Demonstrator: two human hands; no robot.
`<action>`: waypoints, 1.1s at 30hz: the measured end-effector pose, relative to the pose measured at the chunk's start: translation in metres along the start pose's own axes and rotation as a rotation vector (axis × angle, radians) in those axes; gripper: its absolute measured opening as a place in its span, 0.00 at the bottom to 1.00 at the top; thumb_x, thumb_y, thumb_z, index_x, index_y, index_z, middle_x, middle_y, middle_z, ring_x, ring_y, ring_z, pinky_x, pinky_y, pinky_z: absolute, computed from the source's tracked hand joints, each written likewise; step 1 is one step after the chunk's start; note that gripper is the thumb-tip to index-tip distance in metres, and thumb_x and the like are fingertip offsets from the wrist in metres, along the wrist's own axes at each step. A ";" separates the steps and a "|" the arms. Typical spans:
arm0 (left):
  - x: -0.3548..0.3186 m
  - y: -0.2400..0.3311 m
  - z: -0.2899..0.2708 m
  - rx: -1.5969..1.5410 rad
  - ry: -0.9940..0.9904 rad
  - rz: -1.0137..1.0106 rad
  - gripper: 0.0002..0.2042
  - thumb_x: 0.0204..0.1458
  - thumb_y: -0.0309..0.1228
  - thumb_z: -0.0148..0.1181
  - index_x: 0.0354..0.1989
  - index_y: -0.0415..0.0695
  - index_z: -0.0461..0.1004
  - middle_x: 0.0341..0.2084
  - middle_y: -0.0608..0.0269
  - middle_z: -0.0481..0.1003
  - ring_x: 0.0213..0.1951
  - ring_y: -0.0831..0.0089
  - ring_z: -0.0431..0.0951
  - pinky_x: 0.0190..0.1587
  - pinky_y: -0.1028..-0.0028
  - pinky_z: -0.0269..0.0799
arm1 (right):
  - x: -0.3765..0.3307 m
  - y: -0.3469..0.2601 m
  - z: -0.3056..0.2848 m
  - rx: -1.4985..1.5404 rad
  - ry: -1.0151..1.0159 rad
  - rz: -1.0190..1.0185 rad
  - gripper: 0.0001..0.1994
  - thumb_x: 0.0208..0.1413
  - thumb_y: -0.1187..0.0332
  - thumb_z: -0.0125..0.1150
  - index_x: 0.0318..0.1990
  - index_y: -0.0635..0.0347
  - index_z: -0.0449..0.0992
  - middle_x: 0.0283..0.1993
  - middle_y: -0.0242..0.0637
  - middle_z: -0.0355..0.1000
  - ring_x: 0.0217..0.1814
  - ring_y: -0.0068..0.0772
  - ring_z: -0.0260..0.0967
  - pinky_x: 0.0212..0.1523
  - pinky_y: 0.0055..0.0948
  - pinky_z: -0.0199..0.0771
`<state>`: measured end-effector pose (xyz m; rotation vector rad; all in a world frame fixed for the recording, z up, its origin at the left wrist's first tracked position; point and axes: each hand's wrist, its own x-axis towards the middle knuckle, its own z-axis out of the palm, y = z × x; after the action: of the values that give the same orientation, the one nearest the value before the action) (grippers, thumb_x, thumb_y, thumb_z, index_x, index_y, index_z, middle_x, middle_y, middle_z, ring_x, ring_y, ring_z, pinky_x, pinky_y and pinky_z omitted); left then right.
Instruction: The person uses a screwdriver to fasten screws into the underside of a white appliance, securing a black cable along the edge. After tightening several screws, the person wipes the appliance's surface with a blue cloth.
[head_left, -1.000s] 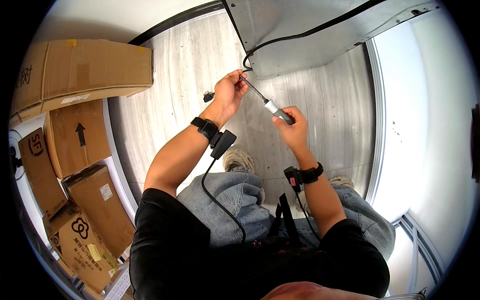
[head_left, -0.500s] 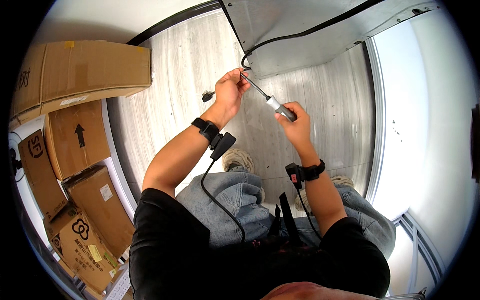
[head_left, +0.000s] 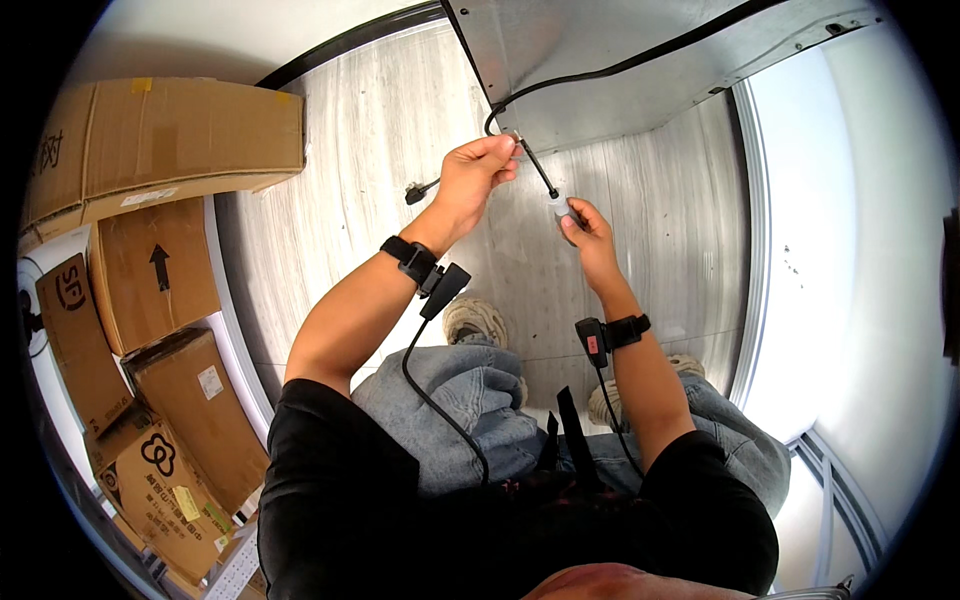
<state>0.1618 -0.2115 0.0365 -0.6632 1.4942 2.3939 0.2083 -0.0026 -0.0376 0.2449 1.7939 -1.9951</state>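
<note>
My right hand (head_left: 592,245) is closed around the grey handle of a screwdriver (head_left: 541,172). Its dark shaft points up and left, toward the fingertips of my left hand (head_left: 478,178). Those fingers are pinched together at the tip, where a small shiny bit shows; what it is, I cannot make out. A black power cable (head_left: 600,71) runs along the metal panel and bends down behind my left fingers. On the other side of that hand, a black plug (head_left: 415,193) on a cord hangs out over the floor.
Ahead stands a large grey metal cabinet (head_left: 620,110) with a low edge. Cardboard boxes (head_left: 200,130) are stacked along the left side. A white wall with a metal-framed edge (head_left: 748,250) runs along the right. My shoes (head_left: 475,318) are on the wood-look floor (head_left: 350,130).
My left hand has shifted to the right and its grip has turned. The screwdriver now stands steeper, its tip further right; my right hand has stayed nearly in place.
</note>
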 end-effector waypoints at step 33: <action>0.022 0.022 -0.023 0.899 -0.361 -0.092 0.14 0.58 0.34 0.53 0.47 0.38 0.75 0.39 0.59 0.77 0.41 0.75 0.74 0.46 0.75 0.69 | 0.007 0.004 -0.010 0.241 -0.136 -0.126 0.16 0.50 0.74 0.61 0.47 0.66 0.73 0.42 0.32 0.71 0.42 0.23 0.66 0.45 0.23 0.65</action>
<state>0.1386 -0.2423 0.0342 -0.0753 2.0271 1.4061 0.2024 0.0052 -0.0457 0.0689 1.5187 -2.2598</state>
